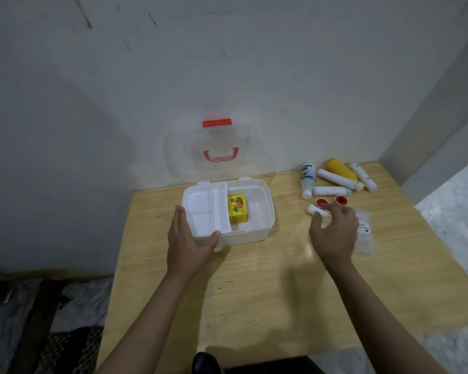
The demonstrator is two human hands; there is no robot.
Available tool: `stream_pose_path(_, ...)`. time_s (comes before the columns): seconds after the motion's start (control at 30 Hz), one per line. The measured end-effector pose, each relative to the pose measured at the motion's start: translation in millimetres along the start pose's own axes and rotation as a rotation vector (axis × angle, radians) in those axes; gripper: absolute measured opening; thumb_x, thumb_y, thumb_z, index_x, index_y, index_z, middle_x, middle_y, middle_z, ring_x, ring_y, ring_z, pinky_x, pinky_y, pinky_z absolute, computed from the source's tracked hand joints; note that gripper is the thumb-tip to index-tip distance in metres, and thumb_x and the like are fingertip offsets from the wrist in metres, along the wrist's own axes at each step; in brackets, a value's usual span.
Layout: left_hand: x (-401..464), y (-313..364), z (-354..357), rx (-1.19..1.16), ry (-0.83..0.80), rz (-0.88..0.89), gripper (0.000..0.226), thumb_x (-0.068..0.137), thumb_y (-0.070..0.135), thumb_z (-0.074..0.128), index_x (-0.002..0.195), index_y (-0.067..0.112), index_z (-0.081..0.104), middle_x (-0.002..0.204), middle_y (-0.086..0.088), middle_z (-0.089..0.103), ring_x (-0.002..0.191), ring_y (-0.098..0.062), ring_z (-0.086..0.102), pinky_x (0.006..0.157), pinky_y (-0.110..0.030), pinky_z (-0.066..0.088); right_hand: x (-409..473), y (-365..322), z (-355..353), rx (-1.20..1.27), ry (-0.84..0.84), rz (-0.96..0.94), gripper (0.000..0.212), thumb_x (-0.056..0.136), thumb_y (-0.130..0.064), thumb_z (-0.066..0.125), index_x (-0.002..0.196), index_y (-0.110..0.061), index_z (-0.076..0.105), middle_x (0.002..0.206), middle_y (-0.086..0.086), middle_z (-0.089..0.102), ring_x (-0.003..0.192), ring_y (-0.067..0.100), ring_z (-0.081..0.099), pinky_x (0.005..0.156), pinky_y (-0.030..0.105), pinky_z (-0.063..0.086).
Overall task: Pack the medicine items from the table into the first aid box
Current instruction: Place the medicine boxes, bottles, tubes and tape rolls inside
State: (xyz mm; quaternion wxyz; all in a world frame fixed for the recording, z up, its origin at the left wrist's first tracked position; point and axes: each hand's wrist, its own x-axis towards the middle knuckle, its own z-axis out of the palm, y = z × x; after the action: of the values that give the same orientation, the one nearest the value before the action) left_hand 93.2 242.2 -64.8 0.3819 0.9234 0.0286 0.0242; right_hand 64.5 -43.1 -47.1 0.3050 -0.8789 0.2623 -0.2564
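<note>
On the wooden tabletop (254,279) the first aid box (265,228) stands open, its clear lid (219,157) upright against the wall, with a yellow carton (237,208) already lying in its larger compartment. The left hand (191,240) rests spread on the box's near left corner, steadying it and gripping nothing. The right hand (334,230) hovers with fingers loosely apart and empty, just over a small white tube (315,210) and two red-capped rolls (342,200). Judging by this, the next pickup is under way: close on one small item and carry it left. Behind lie white bottles (333,178) and a yellow bottle (341,170), crowded together; a clear packet (365,233) lies beside the wrist.
</note>
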Motion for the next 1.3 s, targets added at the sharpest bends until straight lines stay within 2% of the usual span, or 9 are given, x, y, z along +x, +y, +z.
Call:
stream_pose_path(0.1,0,0,1,0.000,0.008,0.004,0.103,0.076,0.054,0.067,0.151,0.019,0.007,0.160,0.002,0.007,0.146,-0.020,0.010,0.112,-0.040,0.026,-15,56,-10,-0.234,0.029,0.335,0.044,0.077,-0.024,0.066,0.119,-0.013,0.058,0.127,0.023,0.046,0.110,0.045,0.045,0.093,0.053,0.039)
stream_pose_path(0.2,0,1,0,0.004,0.009,-0.001,0.103,0.076,0.054,0.068,0.151,0.018,0.007,0.160,0.001,0.008,0.145,-0.023,0.013,0.110,-0.042,0.029,-23,81,-7,-0.310,0.004,0.402,0.049,0.076,-0.035,0.069,0.121,-0.020,0.055,0.131,0.024,0.043,0.112,0.046,0.043,0.095,0.056,0.036)
stream_pose_path(0.47,0,5,-1,0.005,0.017,-0.003,0.101,0.077,0.050,0.069,0.151,0.017,0.008,0.160,0.001,0.009,0.144,-0.025,0.015,0.107,-0.044,0.033,-15,95,0,-0.050,0.166,0.370,0.037,0.080,-0.028,0.066,0.112,-0.010,0.064,0.115,0.027,0.058,0.104,0.044,0.050,0.086,0.045,0.043)
stream_pose_path(0.63,0,5,0,0.007,0.016,0.004,0.102,0.076,0.051,0.069,0.151,0.017,0.009,0.160,-0.001,0.010,0.144,-0.027,0.016,0.109,-0.048,0.034,-8,62,-21,0.180,0.257,-0.025,0.032,0.078,-0.027,0.070,0.104,-0.007,0.067,0.104,0.015,0.067,0.102,0.030,0.060,0.090,0.043,0.046)
stream_pose_path(0.7,1,5,-1,0.011,0.011,0.000,0.102,0.075,0.052,0.069,0.150,0.018,0.009,0.159,-0.001,0.011,0.143,-0.027,0.018,0.109,-0.054,0.033,0,36,-30,0.281,0.190,-0.190,0.030,0.077,-0.024,0.073,0.102,-0.008,0.068,0.104,0.012,0.068,0.103,0.027,0.061,0.090,0.041,0.049)
stream_pose_path(0.8,1,5,-1,0.016,0.008,-0.002,0.102,0.075,0.053,0.069,0.150,0.020,0.008,0.159,-0.001,0.011,0.143,-0.028,0.019,0.108,-0.056,0.034,15,-2,-35,0.313,-0.073,-0.347,0.031,0.075,-0.027,0.075,0.103,-0.015,0.069,0.108,0.008,0.067,0.103,0.022,0.061,0.090,0.038,0.049)
stream_pose_path(1.0,2,2,1,0.002,0.016,0.018,0.102,0.076,0.053,0.068,0.151,0.017,0.009,0.160,-0.001,0.010,0.146,-0.021,0.013,0.117,-0.054,0.013,40,-55,-20,0.028,-0.603,-0.505,0.034,0.078,-0.028,0.074,0.111,-0.023,0.068,0.121,0.006,0.060,0.118,0.021,0.050,0.099,0.034,0.039)
stream_pose_path(1.13,1,0,2,-0.001,0.014,0.039,0.102,0.076,0.053,0.067,0.151,0.016,0.008,0.161,0.000,0.006,0.147,-0.016,0.007,0.119,-0.050,0.004,48,-81,2,-0.117,-0.725,-0.575,0.038,0.080,-0.024,0.071,0.118,-0.022,0.064,0.130,0.007,0.054,0.123,0.021,0.043,0.099,0.026,0.030)
stream_pose_path(1.3,1,-1,0,0.028,-0.002,0.043,0.103,0.078,0.058,0.063,0.151,0.017,0.004,0.161,0.002,0.001,0.147,-0.013,0.003,0.118,-0.047,0.001,47,-93,31,-0.171,-0.772,-0.588,0.041,0.078,-0.021,0.073,0.118,-0.021,0.064,0.134,0.006,0.052,0.126,0.020,0.042,0.102,0.030,0.034)
